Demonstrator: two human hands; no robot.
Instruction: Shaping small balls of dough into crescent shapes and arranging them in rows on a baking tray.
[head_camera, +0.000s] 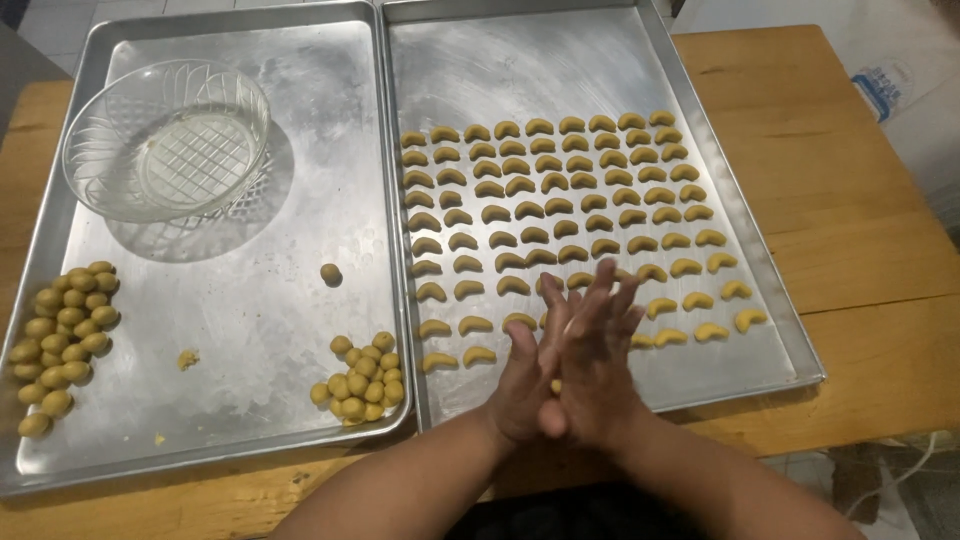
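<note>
My left hand (522, 385) and my right hand (600, 345) are pressed palm to palm over the near edge of the right metal tray (520, 70). A small piece of yellow dough (556, 385) shows between the palms. Just beyond my fingers, several rows of crescent-shaped dough pieces (560, 200) lie on that tray. My fingers hide part of the nearest rows. On the left metal tray (300, 150), a pile of dough balls (362, 385) sits close to my left hand.
The left tray also holds an empty glass bowl (165, 140) at the back, a bigger heap of dough balls (62, 340) at its left edge, one lone ball (331, 273) and a crumb (187, 358). Both trays rest on a wooden table (850, 220).
</note>
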